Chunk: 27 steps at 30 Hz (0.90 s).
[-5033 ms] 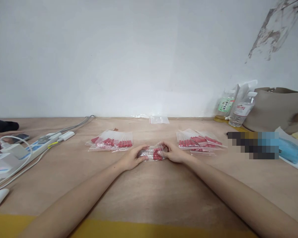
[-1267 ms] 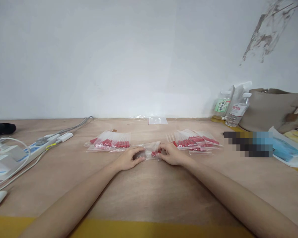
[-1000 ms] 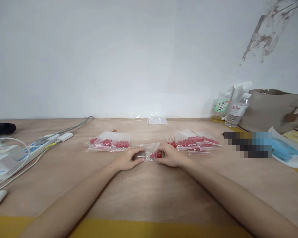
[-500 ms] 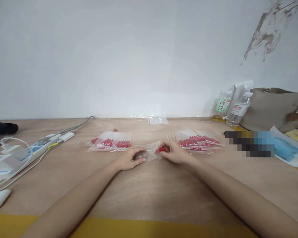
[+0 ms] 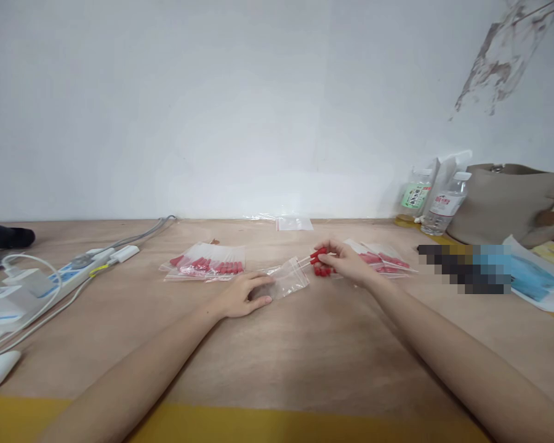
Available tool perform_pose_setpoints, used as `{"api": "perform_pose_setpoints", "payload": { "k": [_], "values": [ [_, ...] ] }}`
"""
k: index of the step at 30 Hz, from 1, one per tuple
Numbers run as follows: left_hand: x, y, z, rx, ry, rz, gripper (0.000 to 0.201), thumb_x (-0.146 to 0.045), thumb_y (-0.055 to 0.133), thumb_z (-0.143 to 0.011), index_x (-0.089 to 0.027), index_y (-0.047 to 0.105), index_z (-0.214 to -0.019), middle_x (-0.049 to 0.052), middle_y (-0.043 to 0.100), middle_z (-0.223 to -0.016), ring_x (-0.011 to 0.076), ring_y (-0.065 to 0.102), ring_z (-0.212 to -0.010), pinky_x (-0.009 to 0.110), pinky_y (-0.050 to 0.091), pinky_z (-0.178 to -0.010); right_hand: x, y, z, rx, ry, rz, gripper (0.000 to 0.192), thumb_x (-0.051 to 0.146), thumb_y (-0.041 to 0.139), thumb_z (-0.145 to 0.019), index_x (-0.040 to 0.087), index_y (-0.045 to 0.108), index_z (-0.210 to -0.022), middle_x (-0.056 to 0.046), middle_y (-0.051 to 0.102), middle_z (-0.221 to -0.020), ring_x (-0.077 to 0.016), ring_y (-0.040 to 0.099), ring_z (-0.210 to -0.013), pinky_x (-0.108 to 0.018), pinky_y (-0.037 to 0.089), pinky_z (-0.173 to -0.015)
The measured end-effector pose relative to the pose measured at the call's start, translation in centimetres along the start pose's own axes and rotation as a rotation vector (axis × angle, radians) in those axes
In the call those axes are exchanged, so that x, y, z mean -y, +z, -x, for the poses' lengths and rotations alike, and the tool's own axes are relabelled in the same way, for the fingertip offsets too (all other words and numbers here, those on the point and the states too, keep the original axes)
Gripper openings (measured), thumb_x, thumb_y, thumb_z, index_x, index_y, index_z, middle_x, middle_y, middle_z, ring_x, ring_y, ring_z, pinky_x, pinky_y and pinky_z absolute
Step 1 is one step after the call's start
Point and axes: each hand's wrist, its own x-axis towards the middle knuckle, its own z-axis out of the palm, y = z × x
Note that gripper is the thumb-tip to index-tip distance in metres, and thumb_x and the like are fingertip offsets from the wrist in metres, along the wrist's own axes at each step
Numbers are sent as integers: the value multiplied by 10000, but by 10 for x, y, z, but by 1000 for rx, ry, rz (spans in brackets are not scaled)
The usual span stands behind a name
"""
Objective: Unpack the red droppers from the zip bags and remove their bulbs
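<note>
In the head view, the left hand (image 5: 242,296) has its curled fingers and thumb closed on the near end of a flat, clear plastic zip bag (image 5: 286,281). The right hand (image 5: 351,263) pinches a slim piece with a red handle (image 5: 319,253) and pale shaft, the tip at the bag's mouth; whether it is inside, I cannot tell. Fanned clear bags of red-handled pieces (image 5: 206,263) lie beyond the left hand on the brown wooden table (image 5: 268,363)

Two bottles (image 5: 445,206) beside a taupe bag (image 5: 503,203); power strip (image 5: 67,275), far left
</note>
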Motion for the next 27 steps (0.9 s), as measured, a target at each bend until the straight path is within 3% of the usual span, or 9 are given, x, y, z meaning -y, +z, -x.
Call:
{"api": "perform_pose_setpoints", "payload": {
  "k": [4, 7, 9, 11, 13, 17, 20, 27],
  "values": [
    [-8, -12, -2, 57, 1, -220, 413, -523, 467, -777, -239, 604, -1044, 64, 595, -882, 226, 554, -855, 388, 393, -826, 1, -25, -8, -104, -4, -85, 238, 325, 622, -688, 185, 535, -859, -41, 644, -769, -142, 617, -676, -293, 517, -602],
    [-9, -13, -6, -11, -47, -292, 387, -521, 418, -806, -219, 652, -869, 51, 589, -764, 214, 559, -793, 405, 367, -837, -1, -28, -10, -259, -203, 37, 244, 328, 605, -705, 187, 552, -896, -45, 648, -847, -156, 617, -797, -335, 503, -745],
    [-6, -9, -9, -86, -68, -285, 372, -465, 380, -845, -208, 644, -901, 70, 602, -871, 216, 550, -876, 386, 365, -854, -5, -21, -8, -313, -348, 260, 208, 297, 551, -750, 190, 561, -928, -46, 648, -884, -165, 609, -835, -348, 479, -791],
    [-2, -4, -11, -110, -42, -258, 361, -424, 367, -864, -215, 600, -1044, 84, 563, -1090, 227, 490, -1042, 379, 337, -911, -12, -10, -5, -271, -464, 541, 204, 245, 468, -803, 192, 572, -970, -53, 643, -930, -174, 595, -872, -343, 458, -807],
    [2, 0, -11, -53, -4, -228, 386, -425, 360, -871, -244, 520, -1172, 70, 466, -1262, 234, 386, -1181, 401, 264, -987, -19, 2, -2, -159, -546, 794, 256, 183, 400, -831, 189, 568, -1023, -67, 628, -995, -180, 572, -919, -331, 439, -814],
    [4, 4, -10, 102, -61, -188, 438, -475, 294, -883, -288, 420, -1259, 57, 397, -1338, 229, 304, -1252, 474, 163, -1028, -31, 14, 0, 25, -629, 1135, 283, 124, 381, -833, 178, 578, -1030, -82, 614, -1032, -207, 529, -961, -347, 398, -815],
    [3, 7, -9, 100, -153, -196, 442, -491, 257, -886, -302, 421, -1251, 63, 401, -1335, 230, 325, -1239, 539, 108, -1014, -30, 15, 2, 96, -605, 1208, 276, 121, 394, -822, 184, 593, -1003, -73, 611, -1011, -205, 509, -955, -338, 383, -794],
    [-10, 20, -13, -116, -386, -255, 395, -449, 246, -895, -299, 520, -1137, 60, 500, -1222, 258, 360, -1185, 610, 50, -963, -22, 14, 11, 118, -552, 1204, 322, 186, 470, -757, 212, 577, -1059, -65, 578, -1066, -205, 477, -998, -386, 284, -901]
  ]
}}
